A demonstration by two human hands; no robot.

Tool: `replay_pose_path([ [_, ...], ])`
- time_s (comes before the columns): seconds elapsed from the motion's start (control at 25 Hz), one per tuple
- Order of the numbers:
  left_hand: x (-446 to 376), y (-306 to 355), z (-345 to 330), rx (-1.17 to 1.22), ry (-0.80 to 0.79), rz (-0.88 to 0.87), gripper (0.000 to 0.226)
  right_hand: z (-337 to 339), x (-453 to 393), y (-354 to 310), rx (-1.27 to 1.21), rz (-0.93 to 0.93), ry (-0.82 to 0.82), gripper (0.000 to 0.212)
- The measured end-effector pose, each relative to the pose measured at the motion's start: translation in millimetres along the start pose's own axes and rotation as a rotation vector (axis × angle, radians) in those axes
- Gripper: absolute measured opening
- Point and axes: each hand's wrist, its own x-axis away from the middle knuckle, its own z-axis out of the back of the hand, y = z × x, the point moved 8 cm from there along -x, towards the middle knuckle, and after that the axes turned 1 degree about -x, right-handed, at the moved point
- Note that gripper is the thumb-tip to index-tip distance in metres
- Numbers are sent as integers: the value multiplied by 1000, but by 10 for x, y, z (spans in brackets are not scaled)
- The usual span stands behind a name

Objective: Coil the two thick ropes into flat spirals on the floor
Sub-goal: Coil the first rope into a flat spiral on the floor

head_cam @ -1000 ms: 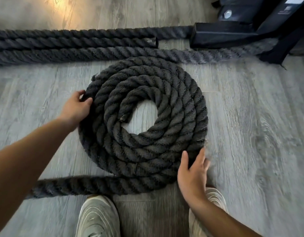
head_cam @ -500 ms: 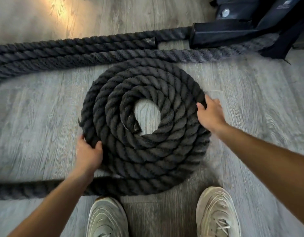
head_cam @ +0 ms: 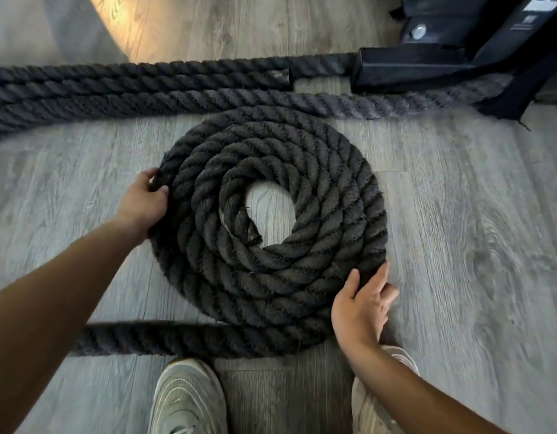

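A thick dark rope lies coiled in a flat spiral on the grey wood floor, with a small bare gap at its centre. Its loose tail runs off to the left along the near side. My left hand grips the outermost turn at the coil's left edge, fingers curled over it. My right hand presses flat against the coil's lower right edge with straight fingers. More thick rope lies in straight parallel runs beyond the coil; one cut end shows there.
A black metal equipment base stands at the far right, with rope running under it. My two pale sneakers stand just behind the tail. Grey plank floor extends to the right of the coil.
My left hand moved up from the coil's lower left to its left edge. My right hand dropped from the upper right edge to the lower right. The spiral turned a little.
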Motion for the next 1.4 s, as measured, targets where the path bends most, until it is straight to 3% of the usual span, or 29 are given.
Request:
replay_pose_path([
  [0.16,-51,-161,22,-155,43,-21,54,18,-324,-168,14,56,11,63],
  [0.36,638,-558,-164,98,38,63,64,173,-1366,-767,164,151,-114,56],
  [0.48,1062,-860,-387,265,3,188,72,269,-1790,-1047,117,191,-198,54],
  [0.6,880,-899,-275,267,84,243,83,297,-1530,-910,100,148,-55,54],
  [0.72,469,-514,-144,250,83,115,78,374,-725,-383,61,61,170,59],
  [0.84,-41,-110,-90,44,26,4,65,253,-167,103,-58,-100,59,67],
  [1.0,-230,-27,-39,-209,43,-52,54,215,-223,115,-64,-89,-15,67],
  [1.16,120,-317,-61,29,31,11,55,311,-816,-234,-18,-32,19,61],
  [1.4,876,-860,-206,238,50,146,62,408,-1680,-793,38,128,-105,57],
])
